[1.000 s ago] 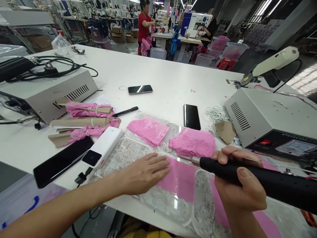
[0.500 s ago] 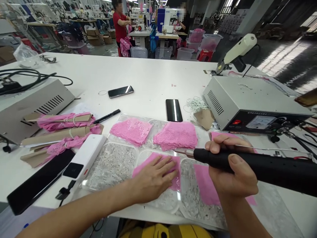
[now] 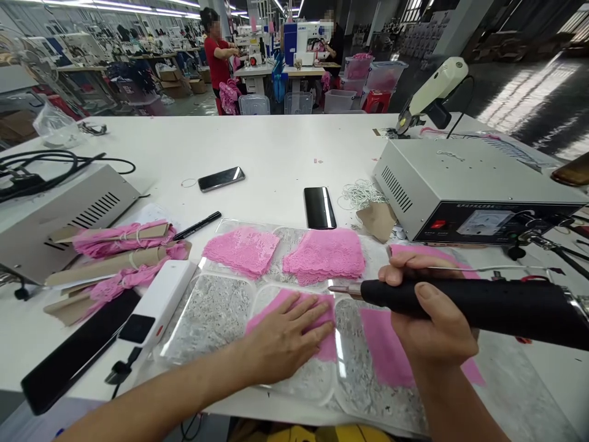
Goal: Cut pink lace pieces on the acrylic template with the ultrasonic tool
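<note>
My left hand [image 3: 285, 337] lies flat, fingers stretched out, on a pink fabric piece [image 3: 326, 350] on the clear plastic sheet with rounded sections [image 3: 216, 313]. My right hand [image 3: 427, 319] is wrapped round a black handheld tool [image 3: 501, 312], which looks like an ultrasonic welding handpiece. Its pointed metal tip hovers near the top right corner of that fabric; I cannot tell whether they touch. Just beyond lie two stacks of pink lace, the left stack [image 3: 242, 250] and the right stack [image 3: 324, 255]. Another pink piece [image 3: 386, 350] is partly hidden behind my right hand and wrist.
A grey control box [image 3: 473, 178] with a meter stands at right, another grey box [image 3: 59, 209] at left. Two phones, the nearer one [image 3: 319, 207], a pen [image 3: 197, 225], a white power bank [image 3: 161, 301] and tied pink bundles [image 3: 119, 239] lie around. Co-workers are at machines beyond.
The view has tilted slightly upward. My left hand stays flat on the fabric, and the tool in my right hand has shifted only slightly.
</note>
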The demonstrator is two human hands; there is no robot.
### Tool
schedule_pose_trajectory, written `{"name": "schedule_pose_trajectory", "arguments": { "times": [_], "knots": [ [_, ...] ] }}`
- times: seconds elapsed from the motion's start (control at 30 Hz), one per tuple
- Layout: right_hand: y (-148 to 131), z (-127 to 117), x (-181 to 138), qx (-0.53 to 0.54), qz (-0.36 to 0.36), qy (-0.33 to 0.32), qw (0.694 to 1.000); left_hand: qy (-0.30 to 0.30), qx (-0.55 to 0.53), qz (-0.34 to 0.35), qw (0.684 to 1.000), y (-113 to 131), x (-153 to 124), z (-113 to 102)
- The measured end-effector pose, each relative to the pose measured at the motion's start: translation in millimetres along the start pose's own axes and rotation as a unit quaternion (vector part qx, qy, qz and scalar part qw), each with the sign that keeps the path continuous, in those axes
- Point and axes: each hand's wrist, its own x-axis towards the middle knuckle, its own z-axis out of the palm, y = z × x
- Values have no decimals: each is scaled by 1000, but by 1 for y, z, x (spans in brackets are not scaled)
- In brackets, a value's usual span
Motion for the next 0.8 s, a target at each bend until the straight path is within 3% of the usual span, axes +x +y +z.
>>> {"name": "schedule_pose_trajectory", "arguments": {
  "times": [0.4, 0.8],
  "knots": [
    [3, -5, -3, -53, 17, -47, 997, -18, -33, -3, 999, 0, 0, -3],
    [1, -6, -1, -48, 1, -54, 997, -15, -36, -4, 999, 0, 2, -6]
  ]
}}
